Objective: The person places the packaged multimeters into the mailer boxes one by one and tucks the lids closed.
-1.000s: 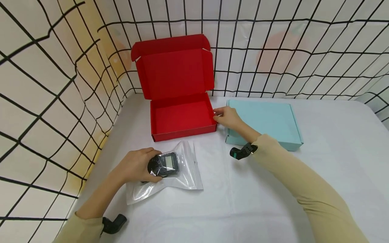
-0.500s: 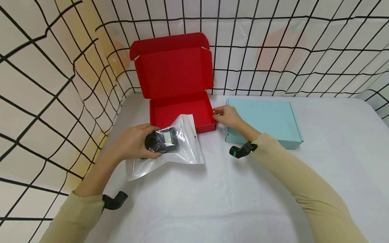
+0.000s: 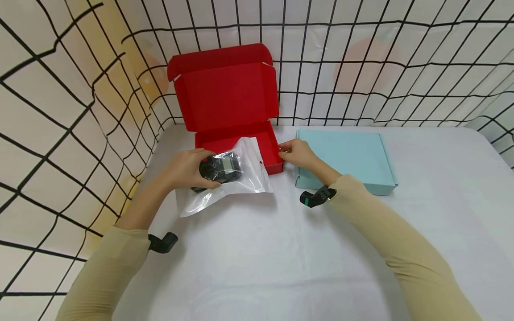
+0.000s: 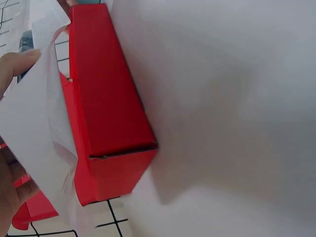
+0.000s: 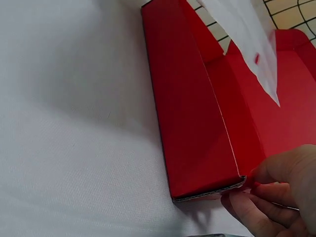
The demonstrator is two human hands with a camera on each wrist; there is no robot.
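In the head view my left hand (image 3: 186, 170) grips a black multimeter (image 3: 226, 167) with a dial and a small screen, inside a clear zip bag (image 3: 253, 177). The bag is held above the front of an open red cardboard box (image 3: 275, 169), whose lid stands raised at the back. My right hand (image 3: 301, 154) pinches the box's right side wall near the front corner. That pinch shows closer in the right wrist view, fingers (image 5: 281, 170) at the corner of the red box (image 5: 192, 118). In the left wrist view the bag's white underside (image 4: 37, 123) hides much of the left hand.
A closed light blue box (image 3: 345, 156) lies right of the red one, beneath the right forearm. Black wire grid (image 3: 321, 93) stands behind and along the left side. White cloth (image 3: 249, 258) covers the table.
My left hand has lifted the bagged multimeter off the table and carried it forward, over the red box's front. The right hand keeps its hold on the box's side wall.
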